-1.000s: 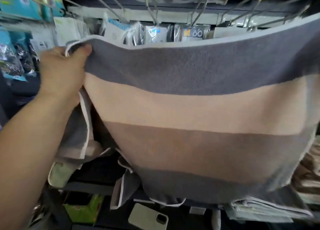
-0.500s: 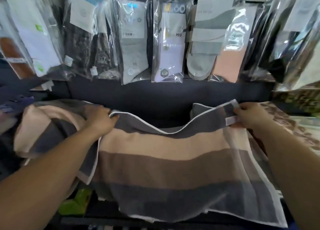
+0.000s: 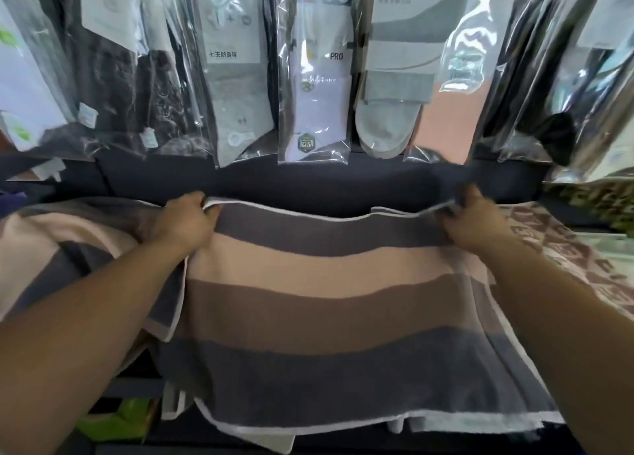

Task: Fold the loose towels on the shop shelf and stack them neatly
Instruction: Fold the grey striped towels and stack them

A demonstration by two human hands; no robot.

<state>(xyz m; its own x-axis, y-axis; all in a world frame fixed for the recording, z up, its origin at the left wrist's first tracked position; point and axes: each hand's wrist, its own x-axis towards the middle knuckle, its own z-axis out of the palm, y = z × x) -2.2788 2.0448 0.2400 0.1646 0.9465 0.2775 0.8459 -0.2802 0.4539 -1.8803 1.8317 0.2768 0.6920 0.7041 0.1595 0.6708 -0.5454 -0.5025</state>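
A striped towel [image 3: 329,310] in grey, peach and brown bands with a white hem lies spread across the shelf, its near edge hanging over the front. My left hand [image 3: 178,224] grips the far left corner of it. My right hand [image 3: 475,223] grips the far right corner, fingers curled round the hem. The far edge runs almost straight between both hands. A second towel [image 3: 51,248] of the same stripes lies crumpled under my left forearm.
Packets of socks [image 3: 312,73] in clear bags hang in a row just above the shelf's dark back wall [image 3: 308,186]. A brown patterned towel [image 3: 579,259] lies at the right. Something green [image 3: 127,417] sits on a lower level at the left.
The towel was held up high a second ago and now lies on the shelf. Both hands have pushed its far edge further back and pulled it straighter.
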